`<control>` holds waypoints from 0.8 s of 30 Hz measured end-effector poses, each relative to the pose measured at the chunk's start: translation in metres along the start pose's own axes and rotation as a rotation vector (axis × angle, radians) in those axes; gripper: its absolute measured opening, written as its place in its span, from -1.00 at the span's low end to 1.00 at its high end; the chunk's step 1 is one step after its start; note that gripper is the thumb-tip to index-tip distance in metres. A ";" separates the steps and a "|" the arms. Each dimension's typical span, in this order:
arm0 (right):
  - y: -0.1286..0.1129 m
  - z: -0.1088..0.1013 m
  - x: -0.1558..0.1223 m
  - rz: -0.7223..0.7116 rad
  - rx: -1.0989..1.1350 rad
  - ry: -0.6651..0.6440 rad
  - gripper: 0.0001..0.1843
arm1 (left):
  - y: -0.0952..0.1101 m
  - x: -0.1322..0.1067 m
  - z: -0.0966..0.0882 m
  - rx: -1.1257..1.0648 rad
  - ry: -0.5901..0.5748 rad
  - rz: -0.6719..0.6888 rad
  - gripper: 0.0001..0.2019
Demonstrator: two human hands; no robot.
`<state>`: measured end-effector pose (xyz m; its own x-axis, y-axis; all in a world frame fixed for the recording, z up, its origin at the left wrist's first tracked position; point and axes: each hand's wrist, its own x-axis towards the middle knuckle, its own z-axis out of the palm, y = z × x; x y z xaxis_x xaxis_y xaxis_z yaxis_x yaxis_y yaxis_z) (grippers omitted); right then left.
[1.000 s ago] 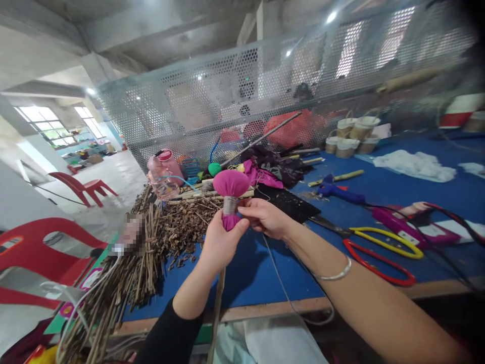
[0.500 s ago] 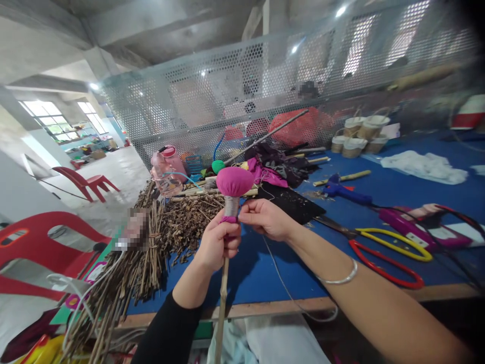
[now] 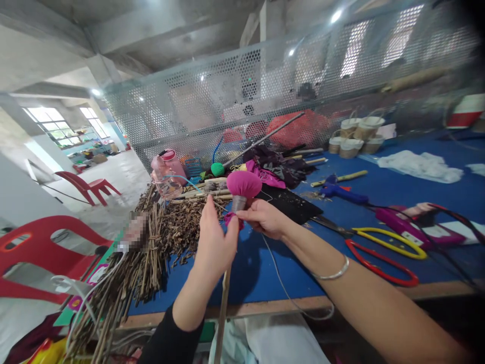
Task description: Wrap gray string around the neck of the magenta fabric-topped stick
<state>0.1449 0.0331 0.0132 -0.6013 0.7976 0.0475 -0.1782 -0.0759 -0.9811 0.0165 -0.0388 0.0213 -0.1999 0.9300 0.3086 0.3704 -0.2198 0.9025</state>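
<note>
A pink cloth-covered ball [image 3: 244,185] on a stick [image 3: 224,290] stands in front of me, its neck wound with grey cord [image 3: 238,203] and gathered pink cloth below. My left hand [image 3: 214,242] is open at the left of the stick, fingers stretched upward and thumb by the gathered cloth. At the right of the neck, my right hand [image 3: 265,218] is closed in a pinch on the cord. A loose length of cord [image 3: 279,275] trails from under that hand over the table edge.
Bundled dry stalks [image 3: 153,253] lie left on the blue table [image 3: 288,283]. To the right are large scissors [image 3: 382,242], a blue glue gun [image 3: 343,192] and a purple power strip [image 3: 413,227]. Behind stand a perforated metal screen [image 3: 182,111] and small pots [image 3: 352,146].
My left hand has let go of the stick and opened its fingers. The pink ball has shifted slightly right and tilted that way. My right hand keeps its pinch beside the neck.
</note>
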 end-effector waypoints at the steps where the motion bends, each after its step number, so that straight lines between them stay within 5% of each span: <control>1: -0.001 0.002 0.000 -0.012 0.004 0.015 -0.65 | 0.001 -0.003 0.005 0.132 0.035 0.103 -0.42; 5: -0.004 0.007 -0.003 -0.041 0.017 0.073 -0.72 | -0.002 -0.012 0.025 0.313 -0.068 0.079 -0.34; 12: -0.009 0.012 -0.004 -0.119 0.024 0.094 -0.78 | -0.004 -0.019 0.026 0.460 -0.004 -0.127 -0.60; 19: -0.006 0.009 -0.003 -0.169 -0.046 0.133 -0.75 | -0.013 -0.025 0.016 0.267 0.084 -0.054 -0.77; 24: -0.005 0.006 -0.004 -0.177 -0.003 0.086 -0.68 | -0.014 -0.021 0.004 0.080 0.052 -0.007 -0.71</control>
<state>0.1436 0.0262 0.0191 -0.4921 0.8463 0.2038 -0.2728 0.0724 -0.9593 0.0192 -0.0541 0.0013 -0.2486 0.9146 0.3188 0.4392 -0.1869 0.8787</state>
